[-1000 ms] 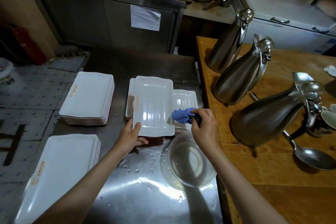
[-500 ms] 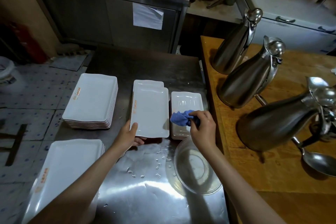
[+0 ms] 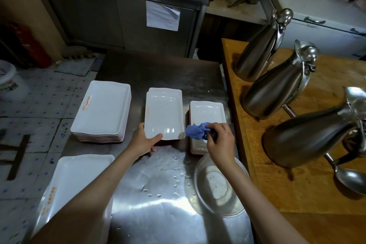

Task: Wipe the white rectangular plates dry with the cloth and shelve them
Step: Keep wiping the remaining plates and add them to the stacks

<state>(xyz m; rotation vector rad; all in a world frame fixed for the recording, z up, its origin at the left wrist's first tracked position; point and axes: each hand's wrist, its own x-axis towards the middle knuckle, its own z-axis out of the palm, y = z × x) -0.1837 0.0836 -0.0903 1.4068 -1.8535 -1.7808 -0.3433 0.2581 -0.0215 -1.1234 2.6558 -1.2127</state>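
Note:
My left hand [image 3: 143,140] grips the near edge of a white rectangular plate [image 3: 163,116], thumb on top, on a short stack in the middle of the steel table. My right hand [image 3: 219,141] pinches a crumpled blue cloth [image 3: 196,132] just right of that plate, over the near part of a smaller stack of white plates [image 3: 208,114]. A taller stack of white plates [image 3: 102,110] stands to the left. Another stack [image 3: 77,186] sits at the near left corner, partly behind my left arm.
Water drops lie on the steel table [image 3: 158,210] near a clear glass lid [image 3: 219,186] under my right forearm. Three steel jugs [image 3: 277,87] and a ladle [image 3: 350,178] stand on the wooden counter at right. A steel cabinet [image 3: 126,18] is behind; tiled floor at left.
The plate in my left hand has come down from a raised tilt to lie flat on the middle stack. My right hand with the cloth has stayed beside it.

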